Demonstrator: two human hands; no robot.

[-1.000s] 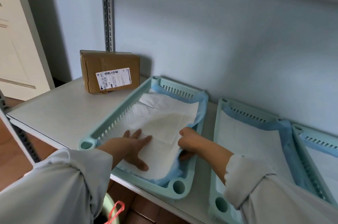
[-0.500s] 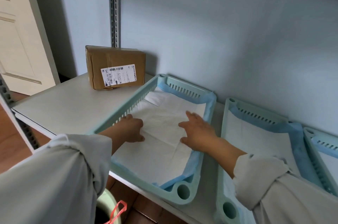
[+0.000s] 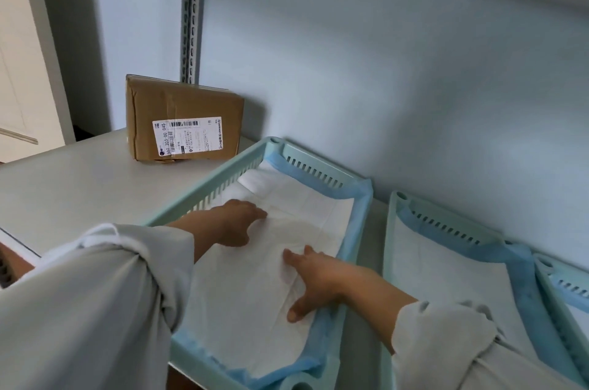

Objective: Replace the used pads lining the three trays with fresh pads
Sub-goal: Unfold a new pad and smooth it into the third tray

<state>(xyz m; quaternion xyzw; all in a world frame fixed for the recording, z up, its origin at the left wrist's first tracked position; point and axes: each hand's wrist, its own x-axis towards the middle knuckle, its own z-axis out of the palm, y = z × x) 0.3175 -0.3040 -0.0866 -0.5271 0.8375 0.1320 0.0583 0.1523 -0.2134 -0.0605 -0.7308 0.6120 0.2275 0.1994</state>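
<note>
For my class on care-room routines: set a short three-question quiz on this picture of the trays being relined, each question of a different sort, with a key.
1. True or false: both hands lie on the pad in the leftmost tray.
2. Which thing stands on the shelf behind that tray?
A. a bottle
B. a cardboard box
C. a roll of tape
3. Fill in: the pad's border is ____ in colour.

Key
1. True: the left hand and right hand both rest flat on the white pad.
2. B, the cardboard box with a printed label.
3. Blue.
</note>
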